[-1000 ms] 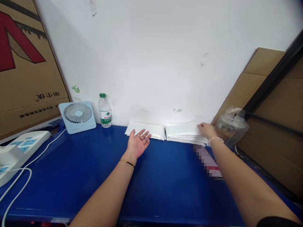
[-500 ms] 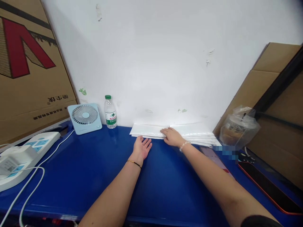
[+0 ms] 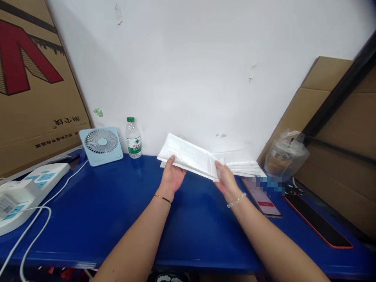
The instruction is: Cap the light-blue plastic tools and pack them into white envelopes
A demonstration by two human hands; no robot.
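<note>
Between my two hands a white padded envelope [image 3: 188, 156] is held up, tilted, above the back of the blue table [image 3: 117, 219]. My left hand [image 3: 172, 176] grips its near edge toward the left, thumb on top and fingers underneath. At its right end my right hand [image 3: 226, 178] closes on the corner, partly hiding it. Behind and to the right lies a stack of similar white envelopes [image 3: 242, 162] against the wall. A small part of another white piece shows under the held one at the left.
A light blue fan [image 3: 101, 145] and a water bottle [image 3: 133, 137] stand at back left, near a white power strip [image 3: 54, 172] with cables. On the right lie a lit phone [image 3: 261, 197], a dark red-edged phone [image 3: 319, 221] and a bagged drink cup [image 3: 283, 156]. Cardboard [image 3: 35, 113] flanks the left side.
My right hand, earlier flat on the white stack, now holds an envelope's right end. My left hand has gone from open palm-up to gripping it. The envelope has risen and tilted.
</note>
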